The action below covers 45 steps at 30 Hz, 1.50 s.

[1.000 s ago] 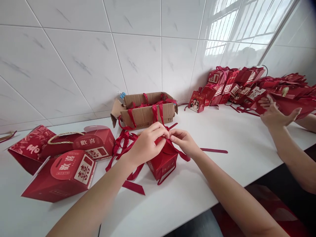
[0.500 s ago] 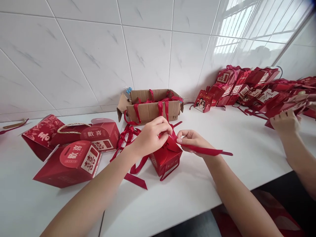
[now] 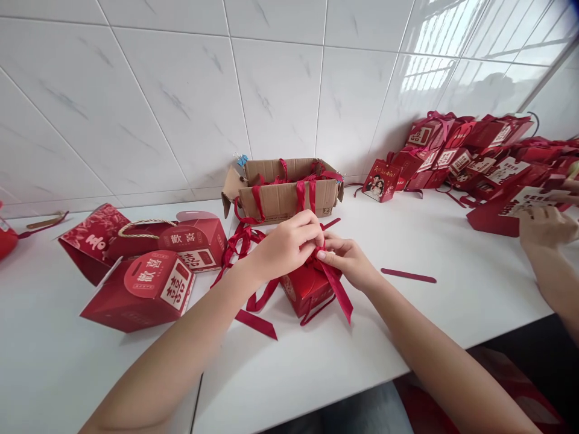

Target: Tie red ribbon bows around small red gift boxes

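A small red gift box [image 3: 307, 288] sits on the white table between my hands. Over its top, my left hand [image 3: 293, 242] has its fingers closed in a pinch on a red ribbon [image 3: 340, 295]. My right hand [image 3: 346, 259] grips the same ribbon between thumb and fingers, close against the left. One ribbon end hangs down over the box's right side. The point where the fingers meet is partly hidden. Loose red ribbons [image 3: 242, 241] lie just left of the box.
Behind stands a cardboard box [image 3: 289, 202] holding ribbons. Folded red gift boxes [image 3: 140, 289] stand at left. A dark red strip [image 3: 408, 275] lies at right. Many red boxes [image 3: 465, 157] are piled far right, where a co-worker's hand [image 3: 545, 226] holds a red box [image 3: 493, 211].
My right hand has moved in against my left, and the ribbon end that stretched out to the right now hangs down over the box. The co-worker's box has shifted and turned.
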### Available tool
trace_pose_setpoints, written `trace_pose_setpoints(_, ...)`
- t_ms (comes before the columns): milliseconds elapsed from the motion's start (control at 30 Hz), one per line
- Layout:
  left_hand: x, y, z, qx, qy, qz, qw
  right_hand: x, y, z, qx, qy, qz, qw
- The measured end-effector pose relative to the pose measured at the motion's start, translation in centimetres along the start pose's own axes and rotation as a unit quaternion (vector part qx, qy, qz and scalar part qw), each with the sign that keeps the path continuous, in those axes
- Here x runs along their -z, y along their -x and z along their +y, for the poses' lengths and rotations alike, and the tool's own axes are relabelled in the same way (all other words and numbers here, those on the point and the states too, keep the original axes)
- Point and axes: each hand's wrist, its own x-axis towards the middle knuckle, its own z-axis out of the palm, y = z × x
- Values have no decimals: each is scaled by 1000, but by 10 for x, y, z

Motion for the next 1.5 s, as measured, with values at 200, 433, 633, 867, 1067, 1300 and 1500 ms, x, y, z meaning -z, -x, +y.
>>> trace_pose_setpoints(200,18,-1,10,55,43,-55,996,-2,1,0,3,-20,28,999)
trace_pose_setpoints(433,39,6,-4,193,-16,-212,958,6,3,1,-30,-14,4,999)
trace_pose_setpoints(633,32,6,-19,231,-10,-259,938,10,5,-4,-5,25,-44,999)
trace_pose_setpoints(867,30,4,-28,287,29,-307,907,10,9,-11,2,30,-66,997)
trace_pose_setpoints(1067,24,3,-34,315,28,-281,906,10,10,-14,8,53,-48,997)
trace_pose_setpoints(1300,26,3,-38,314,35,-200,927,10,12,-18,-17,79,-27,996)
trace_pose_setpoints(1500,30,1,-38,294,18,-183,938,10,12,-19,-32,99,-18,994)
